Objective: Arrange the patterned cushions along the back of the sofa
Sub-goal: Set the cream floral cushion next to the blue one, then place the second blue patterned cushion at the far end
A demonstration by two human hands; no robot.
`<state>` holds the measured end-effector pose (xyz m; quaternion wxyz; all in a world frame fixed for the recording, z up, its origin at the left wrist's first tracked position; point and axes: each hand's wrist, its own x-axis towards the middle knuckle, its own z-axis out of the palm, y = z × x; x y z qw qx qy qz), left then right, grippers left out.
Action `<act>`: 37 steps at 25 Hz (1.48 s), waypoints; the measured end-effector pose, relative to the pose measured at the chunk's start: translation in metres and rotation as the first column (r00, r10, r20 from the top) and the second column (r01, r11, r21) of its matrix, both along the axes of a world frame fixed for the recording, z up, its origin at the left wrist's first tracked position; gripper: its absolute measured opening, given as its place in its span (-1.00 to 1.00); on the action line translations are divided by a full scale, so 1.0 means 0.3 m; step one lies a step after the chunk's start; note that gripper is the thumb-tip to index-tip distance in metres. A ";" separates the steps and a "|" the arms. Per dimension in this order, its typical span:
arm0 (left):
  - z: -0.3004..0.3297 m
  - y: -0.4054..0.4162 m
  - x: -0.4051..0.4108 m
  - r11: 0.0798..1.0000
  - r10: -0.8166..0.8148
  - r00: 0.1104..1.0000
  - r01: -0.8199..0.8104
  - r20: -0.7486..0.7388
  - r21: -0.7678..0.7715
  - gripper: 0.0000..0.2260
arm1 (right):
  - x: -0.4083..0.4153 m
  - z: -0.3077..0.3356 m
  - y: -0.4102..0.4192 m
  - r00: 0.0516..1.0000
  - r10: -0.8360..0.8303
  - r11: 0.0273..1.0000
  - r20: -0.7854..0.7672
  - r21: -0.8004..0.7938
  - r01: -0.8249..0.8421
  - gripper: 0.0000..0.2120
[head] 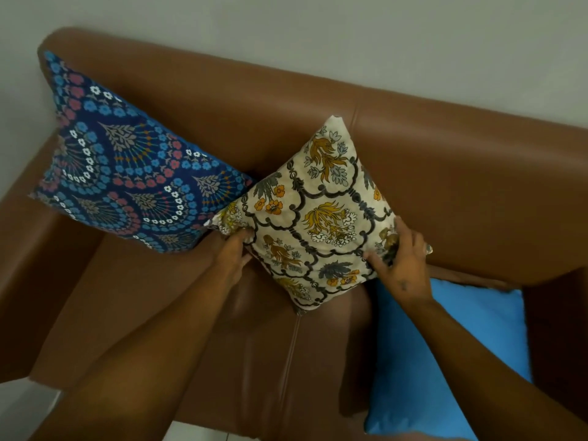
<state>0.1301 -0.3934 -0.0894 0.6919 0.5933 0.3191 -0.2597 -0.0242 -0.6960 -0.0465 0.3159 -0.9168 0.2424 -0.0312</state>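
Observation:
A cream cushion [313, 214] with yellow flowers and dark scrollwork stands on one corner against the middle of the brown sofa back [445, 173]. My left hand [234, 253] grips its left corner and my right hand [399, 253] grips its right corner. A dark blue cushion [127, 167] with blue, pink and white flowers leans against the sofa back at the left, its lower right corner touching the cream cushion.
A plain bright blue cushion [451, 361] lies flat on the seat at the right, under my right forearm. The sofa's left armrest [28, 281] and right armrest [560, 329] bound the seat. A pale wall [350, 36] rises behind the sofa.

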 end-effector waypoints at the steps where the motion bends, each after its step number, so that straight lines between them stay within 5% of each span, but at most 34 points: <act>1: 0.006 0.002 -0.021 0.998 0.054 0.998 -0.054 0.012 0.010 -0.60 | -0.013 0.015 -0.010 1.000 0.002 1.000 0.019 0.024 -0.003 -0.09; 5: 0.045 -0.006 -0.218 0.974 0.151 0.988 -0.155 0.039 0.166 -0.61 | -0.147 0.077 -0.119 0.999 0.009 0.998 0.033 0.067 -0.011 -0.06; 7: 0.077 -0.071 -0.416 0.957 -0.027 0.997 0.005 0.072 0.291 -0.50 | -0.267 0.081 -0.236 1.000 -0.022 0.999 -0.019 0.033 0.022 -0.15; 10: 0.035 -0.223 -0.792 0.841 -0.414 0.879 0.271 0.235 0.468 -0.53 | -0.466 0.025 -0.511 0.972 -0.204 0.979 -0.114 -0.042 0.200 -0.32; 12: -0.052 -0.293 -1.043 0.571 -0.718 0.637 0.312 0.279 0.759 -0.51 | -0.581 -0.034 -0.696 0.947 -0.181 0.982 -0.264 -0.104 0.158 -0.31; 14: -0.124 -0.386 -1.291 0.166 -0.979 0.183 0.426 0.095 0.890 -0.19 | -0.689 -0.098 -0.845 0.837 -0.080 0.983 -0.542 -0.182 -0.025 -0.21; 15: -0.149 -0.408 -1.364 0.052 -0.999 0.037 0.476 0.039 0.878 -0.03 | -0.732 -0.128 -0.897 0.786 -0.022 0.967 -0.617 -0.214 -0.140 -0.21; 16: -0.160 -0.434 -1.414 0.005 -1.000 0.023 0.499 -0.008 0.867 0.08 | -0.775 -0.175 -0.938 0.757 0.037 0.928 -0.652 -0.258 -0.268 -0.21; 21: -0.216 -0.654 -1.347 0.060 -0.965 0.255 0.439 -0.060 0.897 -0.10 | -0.774 -0.327 -1.024 0.746 0.302 0.779 -0.593 -0.297 -0.552 -0.20; 24: -0.253 -0.647 -1.264 0.116 -0.965 0.263 0.377 0.013 0.919 -0.17 | -0.683 -0.369 -1.019 0.721 0.396 0.775 -0.569 -0.215 -0.595 -0.04; 27: -0.244 -0.619 -1.152 0.412 -0.852 0.492 0.420 0.178 0.809 -0.34 | -0.568 -0.305 -0.994 0.724 0.529 0.809 -0.444 0.006 -0.588 0.06; 31: 0.059 -0.710 -1.031 0.654 -0.755 0.531 0.569 0.384 0.499 -0.43 | -0.722 -0.062 -1.151 0.881 0.472 0.872 -0.040 0.171 -0.459 -0.24; 35: 0.172 -0.788 -0.791 0.792 -0.606 0.788 0.588 0.106 0.165 -0.60 | -0.760 0.047 -1.204 0.990 0.133 0.916 0.051 0.376 -0.142 -0.42; 37: 0.255 -0.902 -0.639 0.829 -0.558 0.821 0.549 0.120 0.104 -0.78 | -0.730 0.123 -1.262 0.971 -0.059 0.899 0.232 0.436 -0.050 -0.59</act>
